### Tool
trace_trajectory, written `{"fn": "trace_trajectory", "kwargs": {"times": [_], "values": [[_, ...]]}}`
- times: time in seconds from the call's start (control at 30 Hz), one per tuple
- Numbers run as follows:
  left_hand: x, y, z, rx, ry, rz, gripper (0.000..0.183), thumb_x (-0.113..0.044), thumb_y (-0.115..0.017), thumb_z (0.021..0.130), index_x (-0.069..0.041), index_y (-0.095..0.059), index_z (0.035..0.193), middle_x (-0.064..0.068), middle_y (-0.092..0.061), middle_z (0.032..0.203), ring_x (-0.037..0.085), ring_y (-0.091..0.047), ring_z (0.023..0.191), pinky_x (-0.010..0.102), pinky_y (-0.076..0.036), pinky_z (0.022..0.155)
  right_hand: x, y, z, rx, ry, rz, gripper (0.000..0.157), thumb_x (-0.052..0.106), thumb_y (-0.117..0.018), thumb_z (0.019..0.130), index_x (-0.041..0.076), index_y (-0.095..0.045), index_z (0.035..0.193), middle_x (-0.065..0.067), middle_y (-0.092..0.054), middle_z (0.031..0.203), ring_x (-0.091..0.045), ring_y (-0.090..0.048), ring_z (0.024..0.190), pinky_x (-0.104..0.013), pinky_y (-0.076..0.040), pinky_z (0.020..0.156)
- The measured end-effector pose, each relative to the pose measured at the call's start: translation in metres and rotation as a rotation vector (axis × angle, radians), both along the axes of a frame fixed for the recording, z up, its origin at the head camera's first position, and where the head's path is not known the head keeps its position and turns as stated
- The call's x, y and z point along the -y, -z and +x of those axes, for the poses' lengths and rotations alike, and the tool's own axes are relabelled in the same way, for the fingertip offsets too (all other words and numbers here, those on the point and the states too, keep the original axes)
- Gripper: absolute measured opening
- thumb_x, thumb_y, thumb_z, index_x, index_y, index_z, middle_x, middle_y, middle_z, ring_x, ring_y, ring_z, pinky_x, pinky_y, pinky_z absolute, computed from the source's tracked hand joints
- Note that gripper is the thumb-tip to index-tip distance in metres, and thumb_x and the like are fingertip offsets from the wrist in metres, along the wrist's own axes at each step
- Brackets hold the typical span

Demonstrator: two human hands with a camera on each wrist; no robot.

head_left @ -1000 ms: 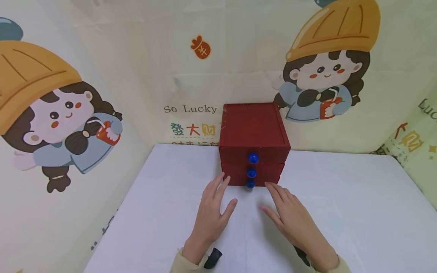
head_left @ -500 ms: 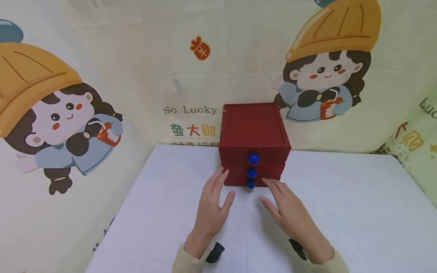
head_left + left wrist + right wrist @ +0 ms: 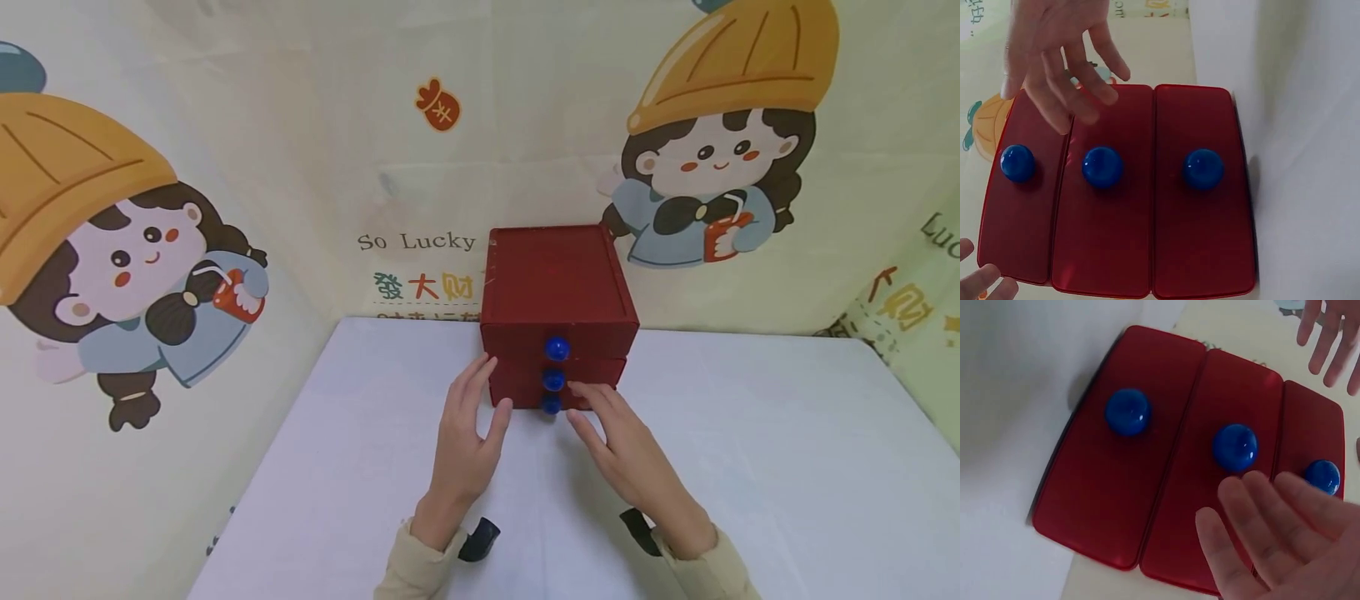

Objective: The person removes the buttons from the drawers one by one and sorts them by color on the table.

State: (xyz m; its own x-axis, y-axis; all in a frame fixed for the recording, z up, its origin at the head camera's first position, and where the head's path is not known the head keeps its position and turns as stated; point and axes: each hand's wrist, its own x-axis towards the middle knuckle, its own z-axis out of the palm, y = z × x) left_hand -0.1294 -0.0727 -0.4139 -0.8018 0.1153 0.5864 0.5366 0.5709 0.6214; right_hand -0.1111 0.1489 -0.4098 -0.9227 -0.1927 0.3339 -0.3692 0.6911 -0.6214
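Observation:
A small red drawer cabinet (image 3: 558,275) stands against the back wall, with three drawer fronts, each bearing a round blue knob. The drawer fronts look flush. In the head view my left hand (image 3: 465,442) reaches toward the cabinet's lower left front edge, fingers extended and thumb apart. My right hand (image 3: 633,454) reaches from the right, its fingertips just beside the middle knob (image 3: 553,381); contact cannot be told. Neither hand holds anything. In the right wrist view my right hand (image 3: 1285,537) partly covers the middle and top drawer fronts. The left wrist view also shows both hands.
The cabinet rests on a white-covered table (image 3: 750,433). A patterned cloth backdrop (image 3: 337,108) rises behind and at the sides. A black device (image 3: 480,540) sits under the left wrist and another black device (image 3: 640,531) under the right.
Both hands have moved forward toward the cabinet. The right hand's fingertips have also shifted left, closer to the middle knob. The cabinet has not moved.

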Motion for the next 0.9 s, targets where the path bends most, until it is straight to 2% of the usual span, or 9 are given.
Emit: {"fn": "trace_trajectory", "kwargs": {"times": [0.2,0.33,0.57,0.63,0.9], "values": [[0.003,-0.005,-0.006,-0.014,-0.003,0.075,0.048,-0.026,-0.057,0.101,-0.012,-0.048,0.146,0.005,-0.047,0.150,0.020,-0.043,0.139,0.047,-0.043,0.111,0.004,0.001,-0.007,0.038,0.013,-0.090,0.037,0.033,-0.051,0.104,0.013,-0.057,0.135,0.005,-0.064,0.115,-0.013,-0.063,0.106,-0.043,-0.053,0.090],[0.002,-0.008,-0.010,-0.007,0.006,0.111,0.047,-0.026,-0.056,0.102,-0.011,-0.048,0.145,0.004,-0.047,0.150,0.019,-0.043,0.139,0.047,-0.042,0.112,0.004,0.001,-0.010,0.038,-0.001,-0.135,0.036,0.031,-0.050,0.105,0.013,-0.059,0.134,0.005,-0.064,0.115,-0.011,-0.063,0.103,-0.039,-0.054,0.087],[0.001,-0.016,-0.016,0.009,0.016,0.139,0.047,-0.027,-0.054,0.102,-0.014,-0.046,0.147,-0.002,-0.045,0.151,0.015,-0.041,0.140,0.044,-0.041,0.113,0.006,-0.002,-0.016,0.082,-0.041,-0.186,0.036,0.031,-0.049,0.105,0.011,-0.059,0.134,0.000,-0.064,0.120,-0.011,-0.064,0.102,-0.036,-0.054,0.089],[0.000,-0.018,-0.018,0.010,0.023,0.151,0.047,-0.028,-0.054,0.102,-0.015,-0.046,0.147,-0.002,-0.045,0.151,0.015,-0.041,0.140,0.044,-0.041,0.113,0.006,-0.003,-0.017,0.110,-0.044,-0.201,0.038,0.032,-0.048,0.106,0.010,-0.059,0.134,-0.002,-0.063,0.122,-0.015,-0.066,0.103,-0.036,-0.055,0.089],[-0.001,-0.021,-0.030,-0.042,0.049,0.238,0.045,-0.020,-0.055,0.102,-0.016,-0.048,0.146,-0.001,-0.049,0.148,0.017,-0.044,0.139,0.044,-0.040,0.114,0.010,-0.004,-0.021,0.193,-0.050,-0.263,0.039,0.033,-0.045,0.106,0.006,-0.059,0.132,-0.010,-0.068,0.118,-0.023,-0.067,0.098,-0.037,-0.055,0.087]]}}
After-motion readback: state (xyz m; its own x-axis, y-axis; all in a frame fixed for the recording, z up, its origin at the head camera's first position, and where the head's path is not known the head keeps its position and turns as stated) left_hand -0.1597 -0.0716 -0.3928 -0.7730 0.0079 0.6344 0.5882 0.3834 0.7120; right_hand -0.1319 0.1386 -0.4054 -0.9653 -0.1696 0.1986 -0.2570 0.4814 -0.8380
